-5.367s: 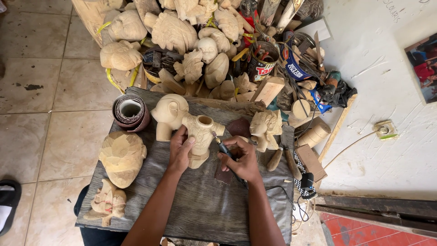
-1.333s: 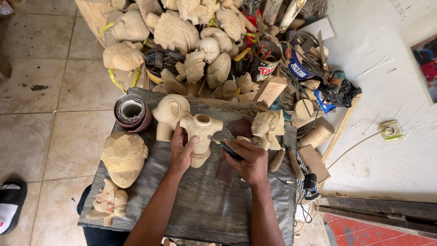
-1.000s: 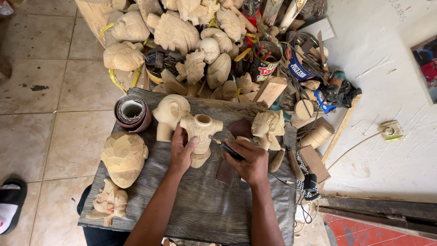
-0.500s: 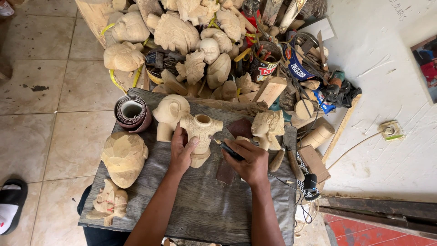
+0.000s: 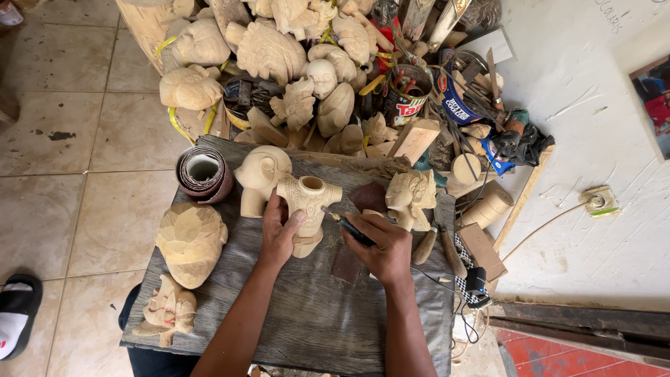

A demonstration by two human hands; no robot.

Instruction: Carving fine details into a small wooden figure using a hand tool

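Two hands on grey board, left gripping pale wooden torso carving, right holding dark tool, red-labelled can behind.

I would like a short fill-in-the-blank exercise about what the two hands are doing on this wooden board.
1. The left hand steadies a pale hollow-necked wooden torso carving on the dark weathered wooden board, while the ____ hand grips a thin dark pen-like tool.
2. The tool's tip points toward the ____ carving.
3. A roll of reddish-brown sandpaper lies on the board's far ____ corner.

Missing words: right; torso; left
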